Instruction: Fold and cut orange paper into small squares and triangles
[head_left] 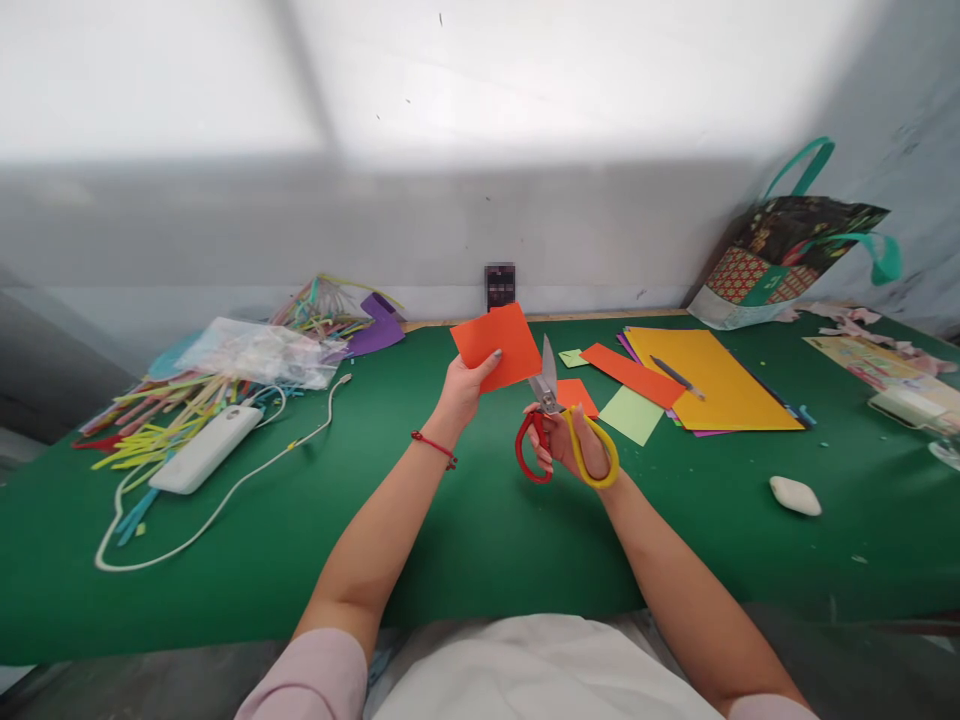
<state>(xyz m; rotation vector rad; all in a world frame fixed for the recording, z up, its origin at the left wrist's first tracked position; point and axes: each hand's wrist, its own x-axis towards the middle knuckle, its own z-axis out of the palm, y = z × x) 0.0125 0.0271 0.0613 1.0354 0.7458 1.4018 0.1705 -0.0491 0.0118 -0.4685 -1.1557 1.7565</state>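
Observation:
My left hand (pixel 463 385) pinches the lower edge of an orange paper square (pixel 499 345), held up above the green table (pixel 465 540). My right hand (pixel 570 440) grips scissors (pixel 551 420) with one red and one yellow handle loop. The blades point up and touch the right edge of the orange square. A red string bracelet circles my left wrist. Below the scissors a smaller orange scrap (pixel 579 395) lies on the table.
Right of my hands lie a light green paper piece (pixel 631 414), an orange strip (pixel 630 373) and a yellow sheet (pixel 716 380) with a pencil (pixel 676 377). A white eraser (pixel 796 495), a patterned bag (pixel 780 255), a power bank (pixel 204 448) with cable and colourful straws (pixel 161 415) are around.

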